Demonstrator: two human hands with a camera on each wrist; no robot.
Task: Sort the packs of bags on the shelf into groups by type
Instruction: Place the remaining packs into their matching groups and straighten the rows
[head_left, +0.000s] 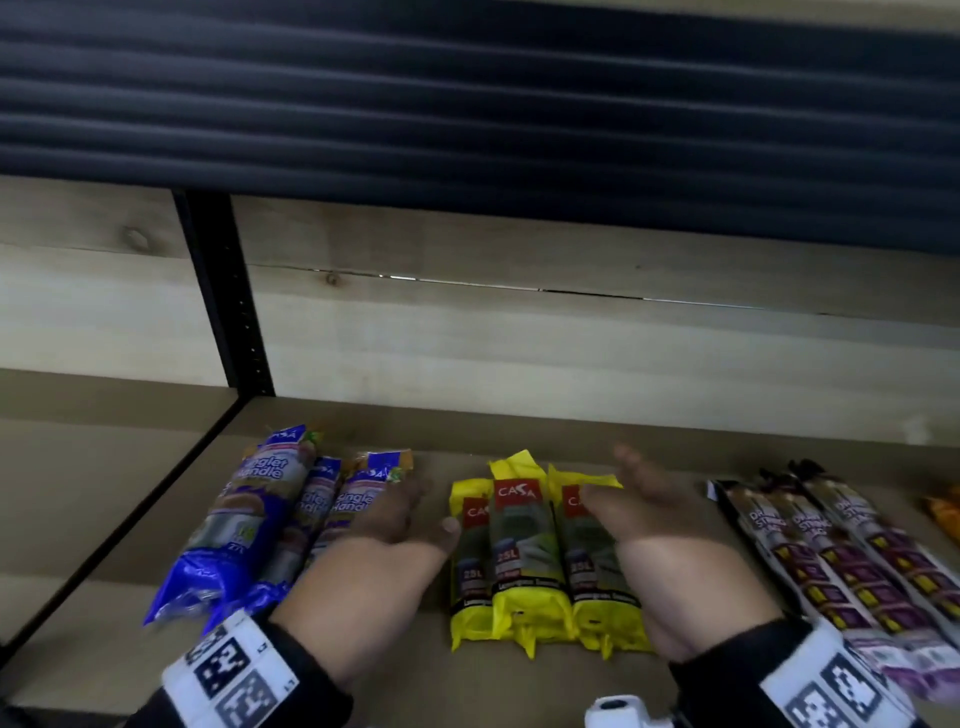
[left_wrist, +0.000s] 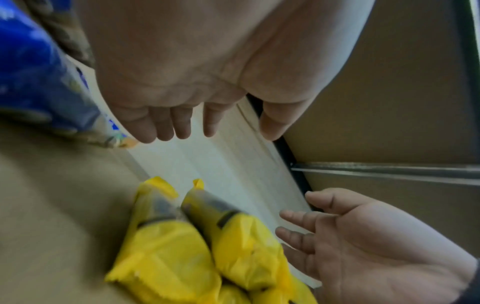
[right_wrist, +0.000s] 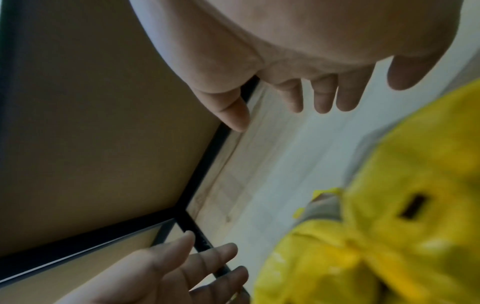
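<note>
Your left hand (head_left: 395, 519) and right hand (head_left: 649, 514) flank the yellow packs (head_left: 540, 561) mid-shelf (head_left: 675, 436), fingers straight, gripping nothing; squeeze unevenly and a slick pack could slide toward the blue packs (head_left: 249, 519)

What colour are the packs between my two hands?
Yellow, with red labels; clearest in the head view.

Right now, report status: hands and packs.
Left hand open, right hand open, flanking yellow packs. Blue packs left, purple packs right. Nothing blocking.
</note>
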